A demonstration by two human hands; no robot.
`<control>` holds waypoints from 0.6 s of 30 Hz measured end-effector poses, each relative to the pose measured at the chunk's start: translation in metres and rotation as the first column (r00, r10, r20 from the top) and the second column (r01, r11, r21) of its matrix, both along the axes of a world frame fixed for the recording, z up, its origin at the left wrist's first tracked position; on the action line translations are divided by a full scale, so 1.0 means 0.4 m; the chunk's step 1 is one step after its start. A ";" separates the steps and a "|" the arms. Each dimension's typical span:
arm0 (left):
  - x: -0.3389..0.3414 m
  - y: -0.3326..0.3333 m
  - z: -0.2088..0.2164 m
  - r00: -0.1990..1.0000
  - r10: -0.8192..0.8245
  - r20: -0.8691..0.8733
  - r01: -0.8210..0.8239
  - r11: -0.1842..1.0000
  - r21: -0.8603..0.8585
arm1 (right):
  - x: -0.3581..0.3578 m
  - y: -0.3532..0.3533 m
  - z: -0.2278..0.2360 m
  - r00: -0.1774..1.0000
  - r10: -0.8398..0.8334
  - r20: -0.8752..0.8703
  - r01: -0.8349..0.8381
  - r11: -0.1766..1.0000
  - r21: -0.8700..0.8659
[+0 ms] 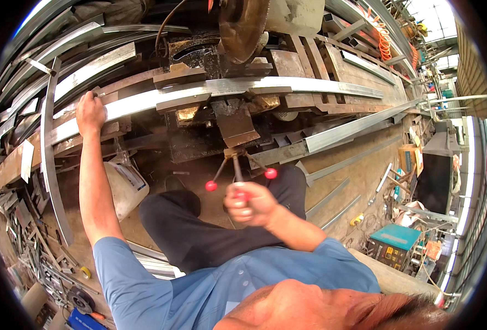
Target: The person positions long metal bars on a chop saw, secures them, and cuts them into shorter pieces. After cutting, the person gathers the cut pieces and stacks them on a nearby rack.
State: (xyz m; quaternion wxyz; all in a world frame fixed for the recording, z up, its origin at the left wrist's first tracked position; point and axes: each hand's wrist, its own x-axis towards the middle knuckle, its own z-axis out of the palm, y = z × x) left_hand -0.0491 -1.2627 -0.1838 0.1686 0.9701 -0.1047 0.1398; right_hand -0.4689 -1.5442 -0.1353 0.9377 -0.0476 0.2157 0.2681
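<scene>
A long silvery metal bar (130, 104) runs left to right across the bed of a cut-off saw. It lies between the dark jaws of the saw's vise (182, 103). My left hand (91, 114) is closed on the bar near its left end, with the arm stretched out. In front of the vise is a three-spoke handle (236, 165) with red ball knobs. The fingers of my right hand (250, 204) are wrapped round its nearest spoke at the knob. Above the bar hangs the round saw blade (243, 27), apart from it.
Metal profiles (78, 41) are piled at the far left. Another long profile (359, 127) lies to the right. A white plastic jug (123, 190) stands below my left arm. Offcuts (40, 242) litter the left floor; a teal-topped box (395, 240) stands at right.
</scene>
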 end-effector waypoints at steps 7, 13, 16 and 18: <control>-0.004 0.000 -0.003 1.000 0.010 -0.020 -0.010 1.000 0.014 | -0.069 -0.250 0.035 0.953 0.162 -0.256 -0.265 0.042 -0.963; -0.005 0.018 0.000 0.999 0.027 -0.039 -0.026 0.999 0.033 | -0.064 -0.167 -0.039 0.933 0.213 -0.289 0.080 -0.909 -0.410; -0.018 0.012 0.013 0.999 0.028 -0.039 -0.028 0.999 -0.015 | -0.058 -0.149 -0.226 0.888 0.212 -0.409 -0.047 -0.841 -0.539; -0.015 -0.014 0.008 1.000 -0.001 -0.031 0.000 1.000 -0.017 | -0.037 -0.046 -0.388 0.880 0.333 -0.339 -0.023 -0.683 -0.730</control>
